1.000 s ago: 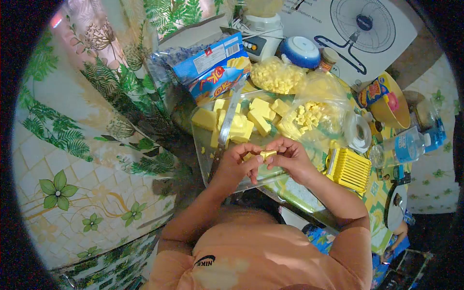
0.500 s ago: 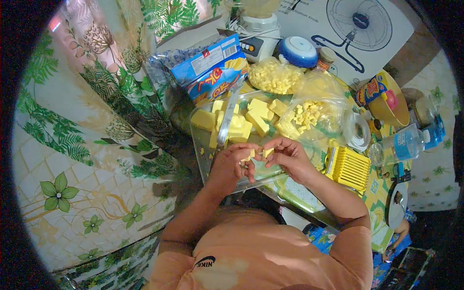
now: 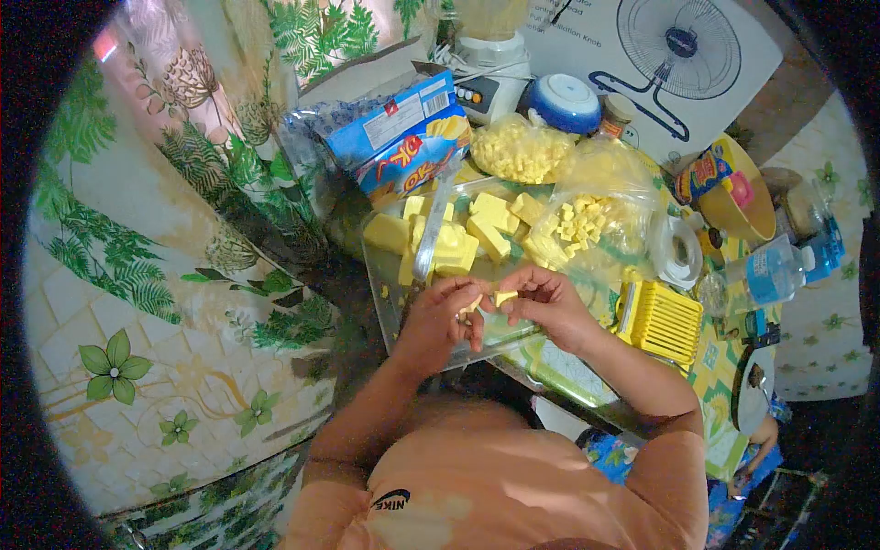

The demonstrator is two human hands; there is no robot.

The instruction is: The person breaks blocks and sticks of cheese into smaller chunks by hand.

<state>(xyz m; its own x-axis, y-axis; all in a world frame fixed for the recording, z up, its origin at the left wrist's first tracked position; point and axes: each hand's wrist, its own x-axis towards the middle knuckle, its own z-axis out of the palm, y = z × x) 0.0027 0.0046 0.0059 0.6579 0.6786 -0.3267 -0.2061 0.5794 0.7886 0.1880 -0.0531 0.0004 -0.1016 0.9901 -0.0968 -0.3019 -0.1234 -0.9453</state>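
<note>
My left hand (image 3: 433,323) is closed, pinching a small pale yellow cheese piece (image 3: 471,305) between its fingers. Close beside it, my right hand (image 3: 555,310) grips another small cheese piece (image 3: 505,298) with thumb and fingertips. Both hands hover over the near edge of a clear tray (image 3: 390,307). Just beyond them, yellow cheese blocks (image 3: 493,213) lie in the tray. A knife (image 3: 431,234) rests on the blocks, its handle end out of clear sight. To the right of the blocks, an open plastic bag (image 3: 632,220) holds small cheese cubes (image 3: 582,223).
Behind the tray stand a blue box (image 3: 403,128), a blender (image 3: 495,69), a blue bowl (image 3: 566,99) and a full bag of cubes (image 3: 521,151). On the right are a yellow slotted slicer (image 3: 667,323), a water bottle (image 3: 768,273) and a yellow basin (image 3: 753,197). Another person's arm (image 3: 759,449) shows lower right.
The cheese piece in my right hand has turned slightly and shows less. Both hands have dropped a little, staying close together. The things on the table have not moved.
</note>
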